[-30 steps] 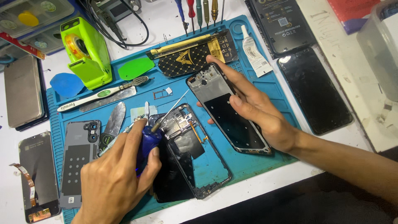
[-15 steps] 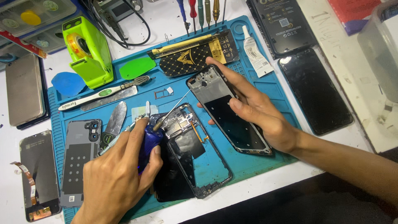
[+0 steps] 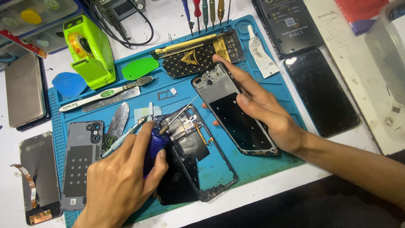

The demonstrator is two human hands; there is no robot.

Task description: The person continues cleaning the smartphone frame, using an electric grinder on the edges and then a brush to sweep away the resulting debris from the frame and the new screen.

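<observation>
Left hand (image 3: 122,181) closed around blue-handled screwdriver (image 3: 154,145), tip on opened phone frame (image 3: 198,156) at mat centre | right hand (image 3: 261,112) pressing fingers flat on second phone frame (image 3: 230,105), just beside first | blue work mat (image 3: 274,86) beneath | green tape dispenser (image 3: 88,50) upper left

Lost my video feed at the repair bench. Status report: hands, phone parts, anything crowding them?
Left hand grips blue-handled screwdriver, tip at opened phone frame. Right hand steadies screen frame on blue mat. Metal spudger, grey back cover close by.
</observation>
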